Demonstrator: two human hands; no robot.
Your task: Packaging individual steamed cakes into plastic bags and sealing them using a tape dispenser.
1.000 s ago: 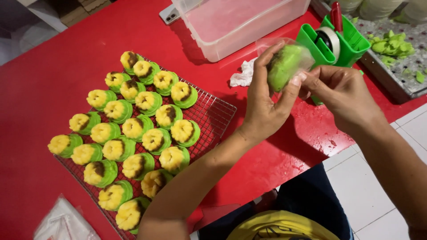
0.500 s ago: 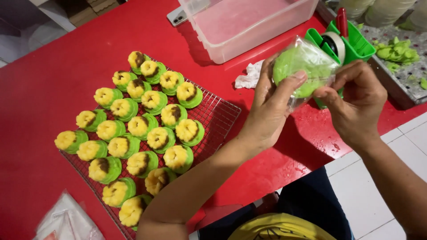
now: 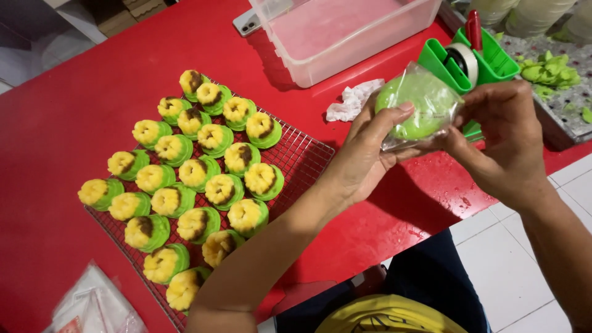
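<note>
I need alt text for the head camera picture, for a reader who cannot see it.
Two bare hands, the left hand and the right hand, hold a green cake in a clear plastic bag above a red table. A wire rack of yellow and green cakes lies to the left; a clear tub and a green tape dispenser stand behind.

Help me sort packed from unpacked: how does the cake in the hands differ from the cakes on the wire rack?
The held cake sits inside a clear plastic bag, gripped by the left hand and right hand; the rack cakes are bare. The held cake is lifted above the table; the rack cakes rest in rows on the wire rack. The held cake shows only green; the rack cakes show yellow tops. Both have green bases.
</note>
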